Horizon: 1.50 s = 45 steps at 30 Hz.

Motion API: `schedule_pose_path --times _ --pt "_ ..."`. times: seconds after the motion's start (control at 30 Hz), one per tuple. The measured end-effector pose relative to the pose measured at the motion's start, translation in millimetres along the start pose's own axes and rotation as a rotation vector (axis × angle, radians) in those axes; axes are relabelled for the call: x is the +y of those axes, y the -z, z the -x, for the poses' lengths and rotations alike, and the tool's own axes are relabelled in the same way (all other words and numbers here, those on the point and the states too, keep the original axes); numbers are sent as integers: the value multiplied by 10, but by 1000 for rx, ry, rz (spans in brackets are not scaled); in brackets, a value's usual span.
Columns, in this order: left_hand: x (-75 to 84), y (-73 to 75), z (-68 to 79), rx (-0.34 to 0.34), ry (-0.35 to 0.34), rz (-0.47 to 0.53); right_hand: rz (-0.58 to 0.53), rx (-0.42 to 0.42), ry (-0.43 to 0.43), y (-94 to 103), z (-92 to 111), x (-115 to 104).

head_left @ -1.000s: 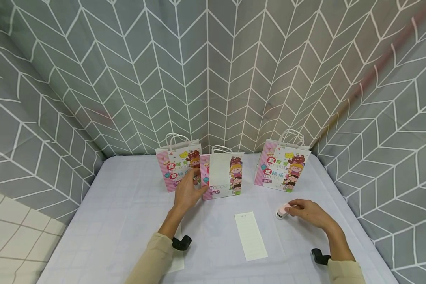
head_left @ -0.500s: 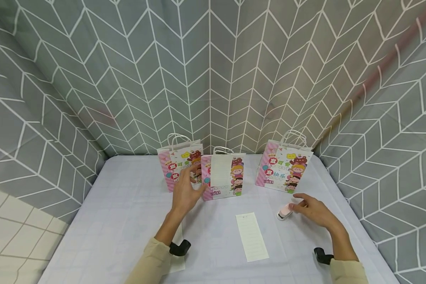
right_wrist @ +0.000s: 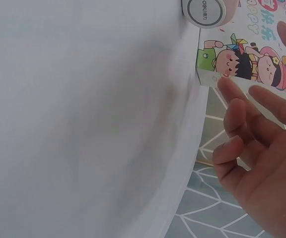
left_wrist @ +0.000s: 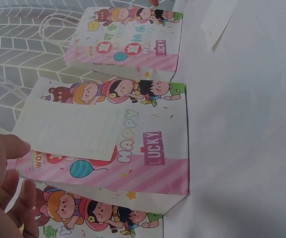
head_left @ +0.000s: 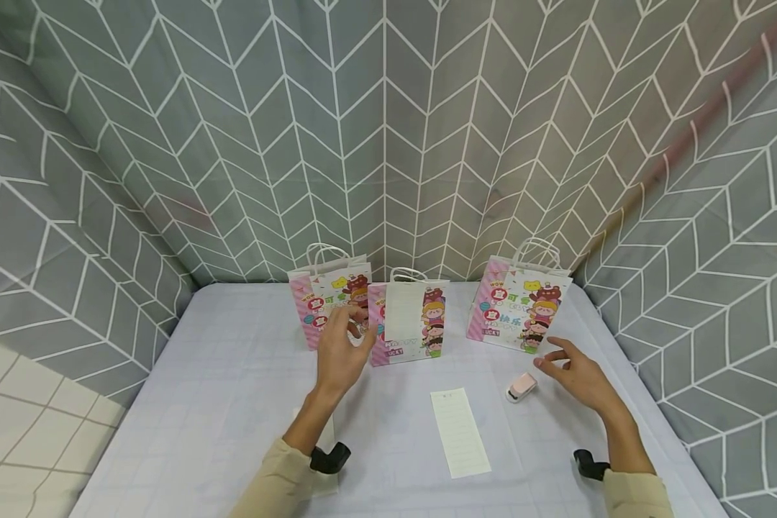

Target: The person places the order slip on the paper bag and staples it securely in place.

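My left hand [head_left: 340, 357] is at the left edge of the middle paper gift bag [head_left: 432, 338], fingers loosely bent. In the left wrist view its thumb overlaps that bag's edge, beside a lined paper slip [left_wrist: 76, 130] lying flat on the bag's front. Behind this hand stands a second matching gift bag [head_left: 307, 288]. My right hand [head_left: 581, 377] hovers with fingers spread, holding nothing, just right of a small pink-and-white stapler [head_left: 521, 386]. The stapler's round logo end [right_wrist: 206, 11] shows at the top of the right wrist view.
A third gift bag [head_left: 514, 306] stands at the back right. One lined paper slip [head_left: 461, 432] lies on the white-covered table [head_left: 220, 374] near the middle; another slip [head_left: 326, 435] is partly hidden under my left forearm. Grey patterned curtains [head_left: 388, 129] enclose the back and sides.
My right hand has let go of the stapler and drawn away up and to the right. My left hand stays by the middle bag, its fingers bending slightly inward.
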<state>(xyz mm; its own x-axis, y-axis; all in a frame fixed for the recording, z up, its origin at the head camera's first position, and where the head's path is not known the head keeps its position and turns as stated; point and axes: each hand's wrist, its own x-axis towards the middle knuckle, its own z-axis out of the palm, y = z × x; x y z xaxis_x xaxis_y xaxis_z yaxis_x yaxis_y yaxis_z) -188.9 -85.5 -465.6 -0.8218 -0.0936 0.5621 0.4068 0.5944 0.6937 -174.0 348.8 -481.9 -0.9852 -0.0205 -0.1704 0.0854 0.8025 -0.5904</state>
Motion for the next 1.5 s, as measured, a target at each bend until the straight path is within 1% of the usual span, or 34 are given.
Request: schedule_pose_path --times 0.07,0.1,0.17,0.3,0.4,0.47,0.67,0.77,1.0,1.13,1.37,1.5 --pt "13 -17 21 -57 -6 -3 -11 8 -4 1 -12 2" --pt "20 -27 34 -98 -5 -4 -19 11 -5 2 -16 1" --pt "35 -51 65 -196 -8 -11 -29 18 -6 2 -26 3" --pt "58 -115 146 -399 -36 -73 -52 23 -7 -12 -45 1" --pt "65 -171 216 -497 -73 -142 -62 25 -4 -34 -58 -5" --pt "69 -208 262 -539 -96 -184 -66 29 -1 -46 -65 -13" --pt "110 -316 371 -606 -135 -268 -61 56 4 -59 -86 -42" --pt "141 -387 422 -638 -130 -317 -64 71 -2 -59 -95 -53" --pt "245 -578 550 -725 -87 -450 -90 87 -18 -66 -131 -55" --pt "296 -673 622 -774 -97 -507 -106 90 -18 -84 -152 -59" --pt "381 -787 711 -805 -146 -556 -106 104 -2 -99 -184 -75" --pt "439 -820 750 -812 -151 -579 -95 116 9 -111 -194 -75"
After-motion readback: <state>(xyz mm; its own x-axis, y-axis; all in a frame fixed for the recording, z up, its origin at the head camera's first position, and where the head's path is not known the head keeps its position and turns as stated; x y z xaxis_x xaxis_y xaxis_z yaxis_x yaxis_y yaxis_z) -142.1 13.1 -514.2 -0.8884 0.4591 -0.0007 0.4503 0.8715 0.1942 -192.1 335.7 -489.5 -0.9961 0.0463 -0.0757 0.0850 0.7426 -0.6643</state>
